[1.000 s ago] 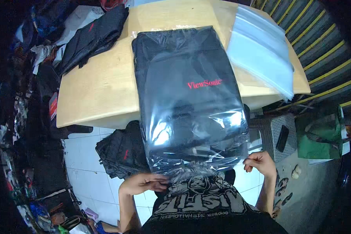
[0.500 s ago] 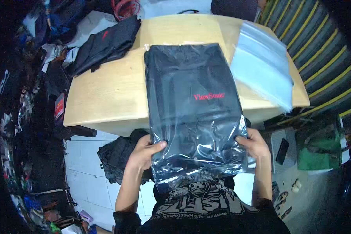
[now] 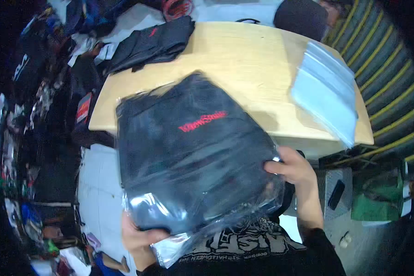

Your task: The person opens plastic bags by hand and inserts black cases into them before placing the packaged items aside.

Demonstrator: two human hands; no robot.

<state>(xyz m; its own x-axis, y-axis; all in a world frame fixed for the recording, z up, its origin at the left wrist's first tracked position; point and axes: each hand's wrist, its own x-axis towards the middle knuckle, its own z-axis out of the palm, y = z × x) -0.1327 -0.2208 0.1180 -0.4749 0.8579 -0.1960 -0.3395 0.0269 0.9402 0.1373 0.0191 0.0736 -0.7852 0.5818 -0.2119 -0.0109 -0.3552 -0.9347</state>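
Note:
A folded black garment with red "ViewSonic" lettering, inside a clear plastic bag (image 3: 188,152), is held up in front of me, tilted down to the left. My left hand (image 3: 140,237) grips its lower left corner, thumb on top and the other fingers partly hidden. On the right edge, my right hand (image 3: 292,165) pinches the plastic between thumb and fingers. Bunched, shiny plastic hangs at the lower end, near my shirt.
Beyond the bag is a light wooden table (image 3: 234,50). A black folded garment (image 3: 154,43) lies on its far left, and a stack of clear plastic bags (image 3: 326,87) on its right. A green bag (image 3: 377,191) and a black phone-like object (image 3: 336,194) are at the lower right.
The bagged garment has moved left and turned, its left side now lower. My left hand has gone down and left with it; my right hand stays on the right edge. The view has shifted.

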